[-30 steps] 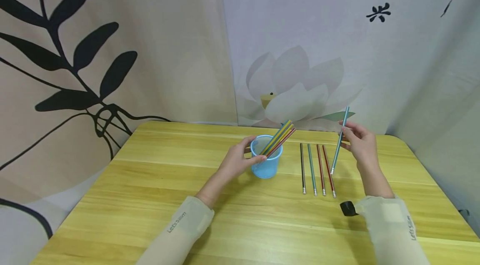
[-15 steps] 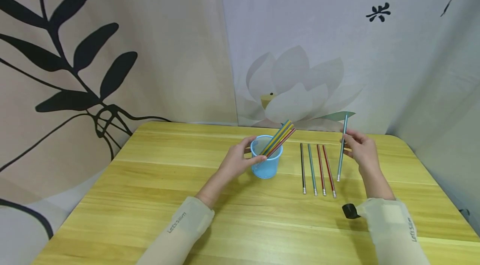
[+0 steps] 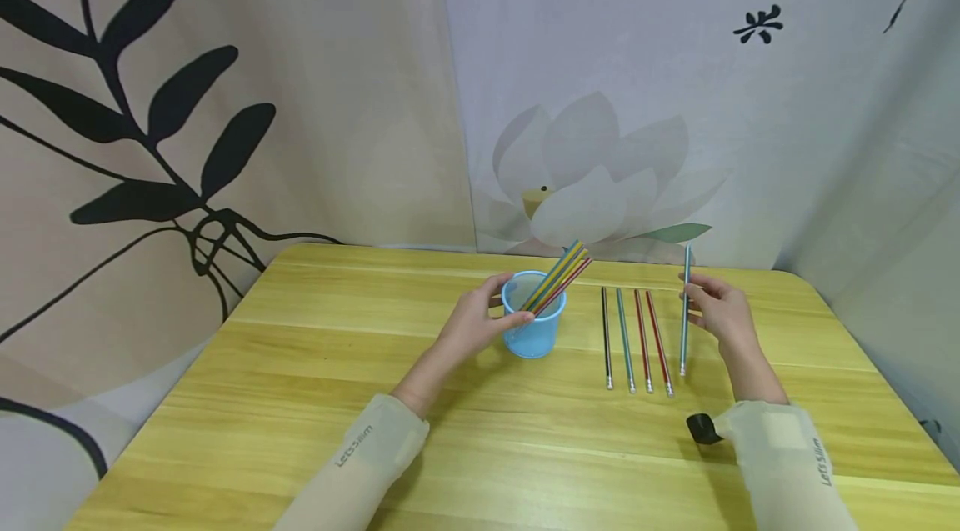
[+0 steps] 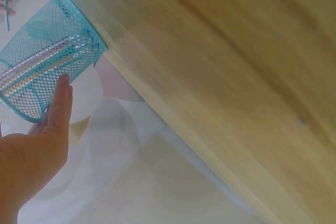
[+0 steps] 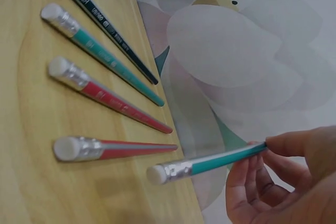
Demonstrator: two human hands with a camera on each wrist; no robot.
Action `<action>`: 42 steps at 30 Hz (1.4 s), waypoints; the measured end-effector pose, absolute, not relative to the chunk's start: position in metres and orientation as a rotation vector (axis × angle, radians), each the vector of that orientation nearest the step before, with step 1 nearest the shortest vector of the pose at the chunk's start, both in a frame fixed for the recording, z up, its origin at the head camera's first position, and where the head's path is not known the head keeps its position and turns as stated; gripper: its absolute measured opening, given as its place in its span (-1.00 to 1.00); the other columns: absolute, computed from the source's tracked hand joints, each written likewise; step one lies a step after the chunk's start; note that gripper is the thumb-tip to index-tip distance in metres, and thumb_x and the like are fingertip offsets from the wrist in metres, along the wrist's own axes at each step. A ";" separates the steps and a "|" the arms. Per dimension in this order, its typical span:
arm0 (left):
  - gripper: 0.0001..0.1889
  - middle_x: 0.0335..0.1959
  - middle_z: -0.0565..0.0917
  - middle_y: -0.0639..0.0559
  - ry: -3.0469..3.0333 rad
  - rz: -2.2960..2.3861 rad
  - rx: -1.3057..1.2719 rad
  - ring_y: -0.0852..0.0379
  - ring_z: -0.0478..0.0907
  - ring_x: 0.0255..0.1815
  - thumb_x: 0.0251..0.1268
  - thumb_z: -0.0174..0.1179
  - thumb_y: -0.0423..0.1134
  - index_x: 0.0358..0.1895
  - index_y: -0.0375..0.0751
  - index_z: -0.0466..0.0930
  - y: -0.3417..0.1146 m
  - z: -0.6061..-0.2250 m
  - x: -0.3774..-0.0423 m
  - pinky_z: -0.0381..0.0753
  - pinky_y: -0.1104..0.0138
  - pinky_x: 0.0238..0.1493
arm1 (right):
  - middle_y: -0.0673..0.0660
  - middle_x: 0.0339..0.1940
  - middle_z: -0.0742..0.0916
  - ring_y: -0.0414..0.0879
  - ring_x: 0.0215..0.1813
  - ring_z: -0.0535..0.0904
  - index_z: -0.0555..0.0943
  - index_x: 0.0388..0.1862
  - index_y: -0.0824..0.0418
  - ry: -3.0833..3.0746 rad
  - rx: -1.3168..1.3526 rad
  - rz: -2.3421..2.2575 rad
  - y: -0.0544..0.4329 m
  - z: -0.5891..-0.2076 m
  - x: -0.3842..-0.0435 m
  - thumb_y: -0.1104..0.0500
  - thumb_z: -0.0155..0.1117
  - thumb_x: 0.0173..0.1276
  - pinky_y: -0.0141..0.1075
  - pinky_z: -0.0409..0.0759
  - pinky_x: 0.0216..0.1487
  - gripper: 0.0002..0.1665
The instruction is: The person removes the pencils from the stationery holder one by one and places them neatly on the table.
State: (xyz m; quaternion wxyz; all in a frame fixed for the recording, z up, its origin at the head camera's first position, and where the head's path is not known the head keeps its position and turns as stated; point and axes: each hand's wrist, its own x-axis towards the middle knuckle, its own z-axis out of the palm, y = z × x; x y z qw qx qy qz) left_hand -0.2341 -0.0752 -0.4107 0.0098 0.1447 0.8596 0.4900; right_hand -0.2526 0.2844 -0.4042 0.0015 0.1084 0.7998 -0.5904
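My left hand [image 3: 477,314] grips the rim and side of a light blue mesh pencil cup [image 3: 534,339] on the table. Several pencils [image 3: 553,279], yellow, blue and red among them, lean to the right inside it. To the right, my right hand [image 3: 722,310] pinches a teal pencil [image 3: 685,339] near its upper end, eraser end toward me. In the right wrist view, thumb and fingertips meet on that teal pencil [image 5: 220,161]. Left of it lie a black pencil [image 3: 607,339], another teal pencil [image 3: 625,339] and two red pencils [image 3: 642,339], side by side with erasers toward me.
The wooden table [image 3: 300,398] ends at the back against a printed fabric backdrop [image 3: 360,97]. A small black object [image 3: 702,428] sticks out from the right sleeve cuff [image 3: 765,423]. Another fabric panel [image 3: 885,206] borders the right side.
My right hand has lowered the teal pencil toward me and turned it nearly parallel to the row. My left hand and the cup have stayed put.
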 end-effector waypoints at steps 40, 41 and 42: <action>-0.19 0.39 0.48 -0.23 2.679 1.527 0.450 -0.26 0.51 0.34 0.21 0.41 -0.01 0.47 -0.21 0.28 -0.075 -0.412 -0.235 0.59 -0.08 0.29 | 0.02 -0.31 0.69 -0.32 -0.35 0.58 0.32 0.34 0.61 2.505 0.271 -1.527 0.295 -0.438 -0.258 0.28 0.10 0.50 -0.48 0.71 -0.31 -0.44; -0.19 0.40 0.48 -0.22 2.675 1.530 0.444 -0.25 0.51 0.34 0.21 0.41 -0.02 0.47 -0.21 0.28 -0.075 -0.412 -0.235 0.58 -0.08 0.29 | 0.05 -0.27 0.70 -0.32 -0.35 0.58 0.33 0.34 0.61 2.514 0.266 -1.518 0.295 -0.439 -0.258 0.28 0.11 0.50 -0.47 0.71 -0.30 -0.45; -0.19 0.40 0.48 -0.23 2.677 1.528 0.449 -0.26 0.51 0.34 0.21 0.41 -0.01 0.47 -0.21 0.28 -0.075 -0.412 -0.234 0.58 -0.08 0.29 | 0.09 -0.25 0.70 -0.32 -0.36 0.59 0.34 0.33 0.61 2.522 0.266 -1.507 0.295 -0.440 -0.259 0.28 0.11 0.50 -0.47 0.71 -0.31 -0.45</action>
